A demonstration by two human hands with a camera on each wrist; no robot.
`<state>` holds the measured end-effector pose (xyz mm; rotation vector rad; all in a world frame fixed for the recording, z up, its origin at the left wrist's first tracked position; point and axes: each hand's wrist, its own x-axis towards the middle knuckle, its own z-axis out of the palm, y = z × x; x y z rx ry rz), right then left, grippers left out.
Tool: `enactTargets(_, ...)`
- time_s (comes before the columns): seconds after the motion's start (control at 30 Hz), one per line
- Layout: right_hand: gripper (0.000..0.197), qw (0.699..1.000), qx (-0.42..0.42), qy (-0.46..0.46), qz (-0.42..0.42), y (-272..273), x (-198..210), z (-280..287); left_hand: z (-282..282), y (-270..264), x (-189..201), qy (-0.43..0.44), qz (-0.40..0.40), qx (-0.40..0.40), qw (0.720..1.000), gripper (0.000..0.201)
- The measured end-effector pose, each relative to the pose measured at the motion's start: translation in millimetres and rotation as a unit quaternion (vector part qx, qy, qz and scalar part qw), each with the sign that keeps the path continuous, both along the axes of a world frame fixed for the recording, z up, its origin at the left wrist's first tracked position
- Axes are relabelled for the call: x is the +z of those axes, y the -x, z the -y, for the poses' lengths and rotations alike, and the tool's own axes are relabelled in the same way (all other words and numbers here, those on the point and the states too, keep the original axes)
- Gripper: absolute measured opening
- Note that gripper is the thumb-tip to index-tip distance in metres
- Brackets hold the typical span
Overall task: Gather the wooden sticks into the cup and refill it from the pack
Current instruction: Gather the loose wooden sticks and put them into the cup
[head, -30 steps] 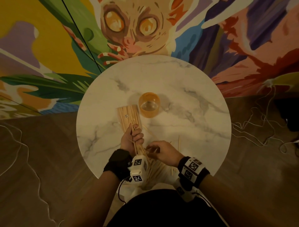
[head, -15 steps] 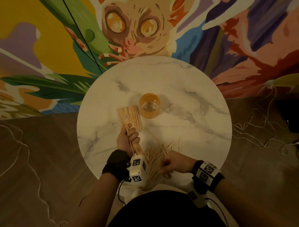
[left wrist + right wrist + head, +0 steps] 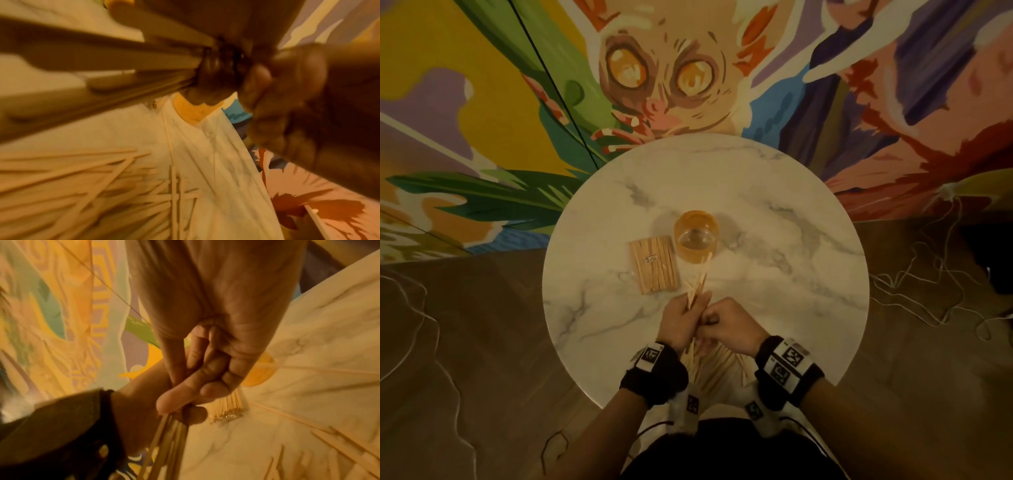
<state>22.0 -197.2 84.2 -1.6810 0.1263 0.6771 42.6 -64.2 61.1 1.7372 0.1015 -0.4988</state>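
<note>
An orange translucent cup [image 3: 696, 236] stands upright mid-table, with no sticks in it. Just left of it lies the pack of wooden sticks [image 3: 654, 263], flat and labelled. My left hand [image 3: 684, 320] grips a bundle of sticks [image 3: 699, 284] whose tips point up toward the cup's near side. My right hand [image 3: 719, 323] is curled tight against the left one, pinching sticks at the bundle. The right wrist view shows its curled fingers [image 3: 216, 356] meeting the left hand [image 3: 148, 402] above the bundle [image 3: 164, 443]. Loose sticks [image 3: 717, 366] lie scattered under both wrists.
The round marble table [image 3: 774, 274] ends at a near edge just behind my wrists. A painted mural wall [image 3: 482, 102] stands right behind the table. Thin cords [image 3: 928, 284] trail over the wooden floor on the right.
The right hand left the loose pile and came up against the left hand. The left hand shifted right off the pack, and its bundle now points at the cup.
</note>
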Motion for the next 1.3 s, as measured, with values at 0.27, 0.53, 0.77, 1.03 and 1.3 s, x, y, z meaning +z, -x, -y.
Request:
enactTargets(0.27, 0.013, 0.995, -0.081, 0.053, -0.028, 8.4, -2.2, 34.5, -15.6, 4.2, -2.7, -0.150, 0.063, -0.182, 0.970, 0.040)
enactTargets(0.53, 0.026, 0.990, 0.077, 0.051, -0.110, 14.2, 8.5, 31.1, -17.6, 27.3, -9.2, -0.325, 0.119, -0.421, 0.838, 0.039)
enactTargets(0.77, 0.006, 0.998, -0.030, -0.029, -0.056, 24.0, -14.5, 19.9, -15.9, 31.4, -0.8, -0.288, 0.067, -0.367, 0.882, 0.072)
enactTargets(1.03, 0.022, 0.987, -0.056, -0.064, -0.134, 19.4, -12.5, 15.0, -1.5, 29.1, 9.5, -0.289, 0.078, -0.363, 0.882, 0.096)
enactTargets(1.3, 0.026, 0.988, -0.105, -0.018, -0.113, 23.1, -27.8, 8.4, 6.1, 29.2, -2.9, -0.296, 0.108, -0.378, 0.870, 0.100)
